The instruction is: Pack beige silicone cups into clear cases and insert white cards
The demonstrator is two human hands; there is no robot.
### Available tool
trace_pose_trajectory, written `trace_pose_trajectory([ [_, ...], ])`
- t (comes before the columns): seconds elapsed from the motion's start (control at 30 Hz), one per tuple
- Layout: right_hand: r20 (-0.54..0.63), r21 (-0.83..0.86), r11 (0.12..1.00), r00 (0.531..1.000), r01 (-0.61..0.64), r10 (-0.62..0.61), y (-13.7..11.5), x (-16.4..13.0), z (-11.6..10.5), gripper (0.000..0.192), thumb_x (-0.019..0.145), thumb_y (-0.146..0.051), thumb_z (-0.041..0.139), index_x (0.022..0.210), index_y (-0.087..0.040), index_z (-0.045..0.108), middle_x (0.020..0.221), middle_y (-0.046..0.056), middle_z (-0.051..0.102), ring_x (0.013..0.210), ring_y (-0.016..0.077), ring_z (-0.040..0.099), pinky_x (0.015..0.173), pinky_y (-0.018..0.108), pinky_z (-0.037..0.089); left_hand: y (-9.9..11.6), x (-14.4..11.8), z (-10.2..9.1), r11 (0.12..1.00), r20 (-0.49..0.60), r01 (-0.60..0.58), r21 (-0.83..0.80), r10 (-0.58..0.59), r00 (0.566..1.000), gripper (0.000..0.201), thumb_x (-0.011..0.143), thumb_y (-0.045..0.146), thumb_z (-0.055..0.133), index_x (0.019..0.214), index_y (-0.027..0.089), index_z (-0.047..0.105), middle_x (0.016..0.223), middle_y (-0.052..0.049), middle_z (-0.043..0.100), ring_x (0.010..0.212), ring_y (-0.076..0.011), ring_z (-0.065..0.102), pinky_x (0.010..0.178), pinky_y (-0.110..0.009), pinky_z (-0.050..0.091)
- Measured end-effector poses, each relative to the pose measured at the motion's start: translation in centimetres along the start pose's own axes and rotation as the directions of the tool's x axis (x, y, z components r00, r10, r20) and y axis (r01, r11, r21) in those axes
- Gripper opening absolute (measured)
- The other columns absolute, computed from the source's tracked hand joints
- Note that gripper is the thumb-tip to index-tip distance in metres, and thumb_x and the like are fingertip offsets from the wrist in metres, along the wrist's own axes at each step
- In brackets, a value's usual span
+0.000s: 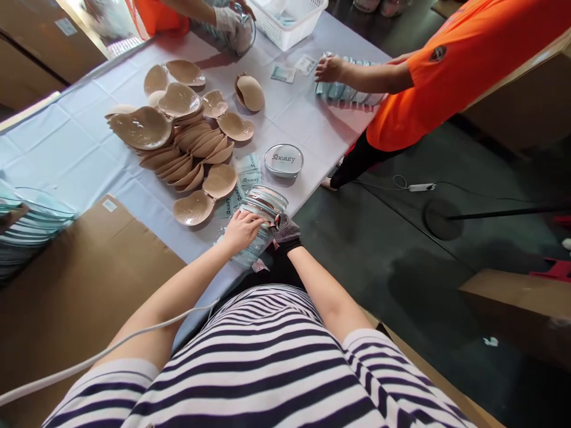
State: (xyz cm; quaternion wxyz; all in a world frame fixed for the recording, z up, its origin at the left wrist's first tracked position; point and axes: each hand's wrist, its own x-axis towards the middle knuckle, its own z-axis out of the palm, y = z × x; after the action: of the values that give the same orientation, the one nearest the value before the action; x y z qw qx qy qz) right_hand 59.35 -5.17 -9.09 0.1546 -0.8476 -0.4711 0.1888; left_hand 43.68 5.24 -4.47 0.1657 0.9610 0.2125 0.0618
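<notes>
My left hand (241, 230) rests bare on a stack of clear plastic shells (261, 208) at the near edge of the table (89, 154). My right hand (284, 229), in a dark patterned glove, grips the same stack from the right side. Just beyond the stack lie beige bra cups (196, 207), heaped in a large pile (178, 137) across the white cloth. A closed oval case marked "Sbeauty" (284, 160) sits to the right of the pile, and printed cards (250, 172) lie between it and the cups.
A person in orange (450, 65) stands at the right, one hand on a row of clear shells (345, 92). Another person's gloved hands (229, 21) work at the far end near a white basket (294, 21). A cardboard box (80, 285) stands at my left with more shells (31, 223).
</notes>
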Motion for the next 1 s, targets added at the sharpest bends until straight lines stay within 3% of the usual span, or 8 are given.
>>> trace_pose_trajectory([
  [0.3,0.248,-0.176,0.934,0.933,0.309,-0.262,-0.9,2.2,-4.0,0.027,0.094,-0.030,0.044,0.108,-0.015,0.062,0.102,0.012,0.070,0.088,0.0208,0.064,0.074,0.027,0.043,0.1,-0.2,0.3,0.998,-0.019,0.022,-0.062,-0.024,1.000,0.029,0.093,0.033,0.051,0.118,0.029,0.067,0.117,-0.006,0.065,0.113,-0.0260,0.055,0.111,-0.052,0.027],
  [0.5,0.461,-0.074,0.851,0.775,0.519,-0.432,-2.8,2.2,-5.4,0.027,0.091,-0.027,0.048,0.112,-0.019,0.063,0.099,0.010,0.072,0.085,0.0213,0.066,0.073,0.027,0.044,-1.1,0.7,-0.7,0.989,0.034,-0.084,-0.123,0.089,0.995,0.020,0.088,0.032,0.058,0.103,0.024,0.068,0.098,-0.006,0.066,0.102,-0.0228,0.058,0.111,-0.049,0.031],
  [0.63,0.410,-0.011,0.845,0.774,0.534,-0.483,-4.5,10.9,-8.7,0.028,0.092,-0.030,0.046,0.113,-0.021,0.063,0.100,0.007,0.072,0.087,0.0191,0.066,0.076,0.025,0.046,-1.2,1.1,-1.1,0.970,0.026,-0.158,-0.187,0.166,0.986,0.018,0.083,0.028,0.063,0.101,0.024,0.066,0.098,-0.004,0.068,0.105,-0.0219,0.058,0.112,-0.048,0.030],
  [0.7,0.334,-0.065,0.846,0.810,0.529,-0.481,-6.4,17.5,-9.4,0.031,0.093,-0.024,0.043,0.117,-0.020,0.061,0.108,0.007,0.071,0.097,0.0201,0.065,0.084,0.027,0.046,-1.1,1.0,-1.2,0.972,-0.091,-0.135,-0.193,0.119,0.989,0.019,0.084,0.024,0.062,0.102,0.026,0.066,0.101,-0.004,0.067,0.104,-0.0206,0.058,0.110,-0.045,0.034],
  [0.77,0.347,-0.112,0.796,0.774,0.595,-0.530,-9.0,23.4,-8.4,0.032,0.090,-0.023,0.047,0.118,-0.019,0.062,0.116,0.008,0.069,0.106,0.0227,0.062,0.090,0.031,0.045,-1.6,1.1,-1.4,0.982,-0.226,-0.034,-0.186,-0.009,0.974,0.019,0.086,0.022,0.059,0.103,0.027,0.066,0.104,-0.004,0.067,0.101,-0.0194,0.058,0.106,-0.042,0.039],
  [0.87,0.504,-0.082,0.651,0.595,0.754,-0.626,-13.4,27.9,-4.6,0.037,0.087,-0.024,0.054,0.123,-0.020,0.060,0.125,0.009,0.064,0.111,0.0242,0.060,0.093,0.033,0.046,-4.7,1.7,-1.7,0.920,-0.302,0.358,-0.161,-0.391,0.869,0.025,0.089,0.027,0.057,0.113,0.026,0.065,0.116,-0.009,0.063,0.111,-0.0232,0.056,0.103,-0.042,0.041],
  [0.93,0.594,-0.073,0.572,0.496,0.817,-0.633,-15.7,28.0,-1.6,0.048,0.082,-0.027,0.062,0.129,-0.019,0.055,0.129,0.013,0.061,0.112,0.0257,0.059,0.092,0.035,0.046,-7.9,2.2,-1.4,0.739,-0.249,0.664,-0.118,-0.669,0.700,0.042,0.087,0.034,0.060,0.127,0.022,0.058,0.132,-0.015,0.054,0.125,-0.0312,0.047,0.106,-0.049,0.038],
  [1.0,0.638,-0.111,0.529,0.469,0.841,-0.611,-17.1,27.1,0.8,0.057,0.078,-0.026,0.067,0.132,-0.014,0.052,0.128,0.019,0.060,0.112,0.0289,0.058,0.093,0.039,0.045,-10.9,2.4,-0.7,0.565,-0.123,0.824,-0.048,-0.822,0.556,0.064,0.082,0.040,0.066,0.139,0.017,0.049,0.136,-0.020,0.050,0.128,-0.0382,0.043,0.107,-0.057,0.033],
])
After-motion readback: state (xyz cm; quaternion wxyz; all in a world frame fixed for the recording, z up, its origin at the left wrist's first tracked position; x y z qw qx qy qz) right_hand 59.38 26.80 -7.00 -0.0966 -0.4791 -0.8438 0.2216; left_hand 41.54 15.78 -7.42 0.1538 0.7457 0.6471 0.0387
